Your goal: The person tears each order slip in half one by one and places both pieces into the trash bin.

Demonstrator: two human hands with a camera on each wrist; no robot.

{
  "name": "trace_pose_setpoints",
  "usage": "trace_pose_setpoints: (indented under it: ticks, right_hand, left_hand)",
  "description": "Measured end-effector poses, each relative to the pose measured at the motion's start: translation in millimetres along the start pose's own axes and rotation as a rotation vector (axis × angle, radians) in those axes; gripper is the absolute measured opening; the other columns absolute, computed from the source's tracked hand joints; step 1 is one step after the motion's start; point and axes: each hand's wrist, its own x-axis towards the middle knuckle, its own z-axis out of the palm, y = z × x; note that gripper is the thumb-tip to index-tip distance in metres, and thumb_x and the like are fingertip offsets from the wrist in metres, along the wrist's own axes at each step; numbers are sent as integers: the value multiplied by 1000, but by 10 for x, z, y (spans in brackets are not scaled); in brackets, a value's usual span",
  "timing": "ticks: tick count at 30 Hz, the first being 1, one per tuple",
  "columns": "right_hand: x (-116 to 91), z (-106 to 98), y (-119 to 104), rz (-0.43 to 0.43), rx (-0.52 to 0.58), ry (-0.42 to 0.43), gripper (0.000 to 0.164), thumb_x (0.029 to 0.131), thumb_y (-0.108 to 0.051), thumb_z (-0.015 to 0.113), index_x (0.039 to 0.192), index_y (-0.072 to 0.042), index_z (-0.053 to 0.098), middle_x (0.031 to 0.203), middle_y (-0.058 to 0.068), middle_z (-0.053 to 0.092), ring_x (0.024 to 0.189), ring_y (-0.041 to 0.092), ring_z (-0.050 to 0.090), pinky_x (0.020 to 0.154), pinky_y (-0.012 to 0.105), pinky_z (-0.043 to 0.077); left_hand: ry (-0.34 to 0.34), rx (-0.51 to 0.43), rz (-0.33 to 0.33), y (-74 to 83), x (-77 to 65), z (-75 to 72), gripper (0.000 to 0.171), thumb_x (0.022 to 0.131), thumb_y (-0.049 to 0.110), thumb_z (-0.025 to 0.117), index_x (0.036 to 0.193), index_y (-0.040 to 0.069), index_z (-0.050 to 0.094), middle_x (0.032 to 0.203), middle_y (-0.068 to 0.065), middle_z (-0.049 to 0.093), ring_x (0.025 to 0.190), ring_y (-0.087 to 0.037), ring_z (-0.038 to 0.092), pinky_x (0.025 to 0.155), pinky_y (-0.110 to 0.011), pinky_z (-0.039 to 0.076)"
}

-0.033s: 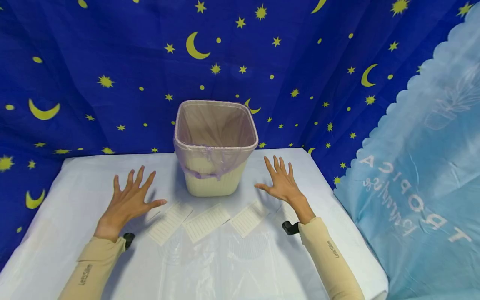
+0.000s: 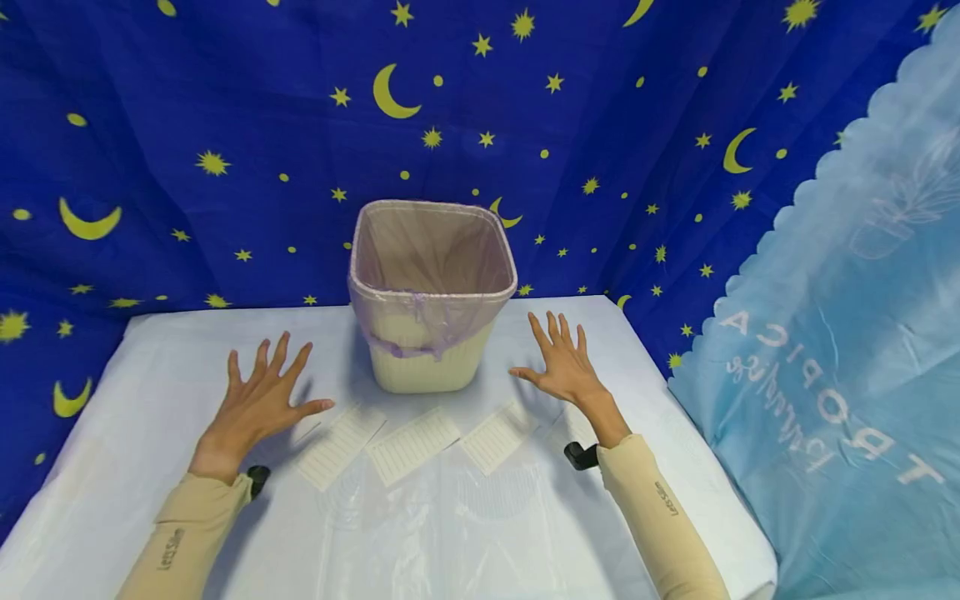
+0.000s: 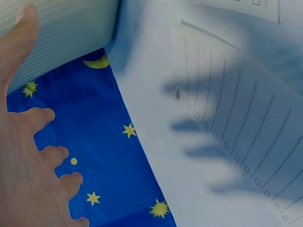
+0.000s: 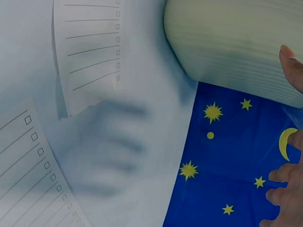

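Observation:
A cream waste bin point(image 2: 427, 375) stands at the back middle of the table, lined with a thin lilac bag point(image 2: 420, 321) folded over its rim. On the table in front of it lie several ruled paper sheets point(image 2: 412, 446) with small checkboxes along one edge. My left hand point(image 2: 262, 400) hovers above the table left of the bin, fingers spread, holding nothing. To the right of the bin, my right hand point(image 2: 562, 367) is held out the same way with nothing in it. Shadows of both hands fall on the table and sheets; in the left wrist view one sheet point(image 3: 236, 113) is shaded.
A white cloth covers the table point(image 2: 420, 542). Behind it hangs a blue curtain point(image 2: 262, 100) with yellow moons and stars, and a light blue printed cloth point(image 2: 847, 333) drapes at the right. Black wrist mounts point(image 2: 581, 456) stick out beside the sleeves.

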Motion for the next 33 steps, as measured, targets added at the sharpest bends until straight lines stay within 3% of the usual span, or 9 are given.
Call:
trace_pose_setpoints:
  ticks: [7, 10, 13, 15, 17, 20, 24, 28, 33]
  right_hand:
    - [28, 42, -83, -24, 10, -1, 97, 87, -66, 56, 158, -21, 8, 163, 20, 6, 150, 37, -2, 116, 60, -4]
    - [28, 63, -141, -44, 15, -1, 96, 87, -66, 57, 158, -18, 12, 161, 21, 13, 150, 38, 6, 118, 58, 3]
    - [40, 81, -214, -77, 8, 44, 86, 87, -62, 60, 153, -13, 33, 153, 19, 38, 142, 36, 35, 114, 53, 27]
    - [51, 83, -273, -103, 6, 92, 73, 87, -58, 63, 141, -11, 52, 135, 15, 59, 123, 34, 57, 100, 49, 45]
    - [64, 85, -341, -130, 8, 138, 57, 86, -53, 67, 124, -11, 66, 113, 9, 71, 100, 28, 68, 83, 45, 53]
    - [76, 83, -459, -179, 25, 173, 41, 85, -47, 71, 107, -12, 73, 90, 3, 73, 81, 22, 68, 69, 41, 54]
    - [82, 98, -626, -237, 52, 168, 34, 84, -41, 74, 103, -13, 74, 85, 1, 72, 77, 18, 67, 67, 38, 54]
    - [84, 137, -806, -282, 88, 145, 31, 83, -36, 76, 102, -12, 73, 83, 1, 71, 74, 17, 66, 65, 38, 53]
    - [121, 247, -1098, -367, 144, 125, 26, 82, -32, 78, 96, -11, 74, 80, -2, 70, 71, 12, 65, 63, 34, 52]
  left_hand:
    - [-22, -5, -20, -54, -84, 5, 102, 82, 75, 54, 153, 6, 27, 158, -30, 11, 141, -56, 12, 106, -73, -9]
    - [-28, -14, -23, -81, -133, -2, 102, 83, 74, 54, 154, 7, 26, 159, -29, 11, 141, -55, 12, 106, -73, -7]
    - [-44, -41, -31, -104, -170, -20, 100, 84, 73, 53, 154, 8, 25, 159, -28, 12, 141, -55, 14, 107, -73, -3]
    - [-46, -59, -32, -112, -179, -32, 97, 85, 71, 53, 154, 9, 26, 159, -28, 14, 141, -55, 17, 108, -72, 2]
    - [-33, -67, -26, -109, -180, -45, 92, 87, 68, 54, 153, 10, 29, 158, -28, 18, 139, -54, 23, 108, -71, 10]
    - [20, -37, 5, -100, -180, -61, 83, 89, 61, 59, 149, 9, 38, 153, -27, 31, 132, -51, 39, 104, -67, 25]
    - [67, 10, 47, -79, -179, -72, 66, 89, 47, 66, 140, 7, 52, 142, -25, 47, 116, -45, 56, 90, -63, 41]
    - [76, -11, 60, -69, -186, -68, 47, 90, 34, 69, 128, 8, 62, 130, -21, 60, 110, -41, 61, 83, -59, 46]
    - [99, -73, 27, -111, -270, -55, 23, 90, 22, 70, 108, 10, 72, 108, -11, 70, 94, -32, 66, 76, -51, 50]
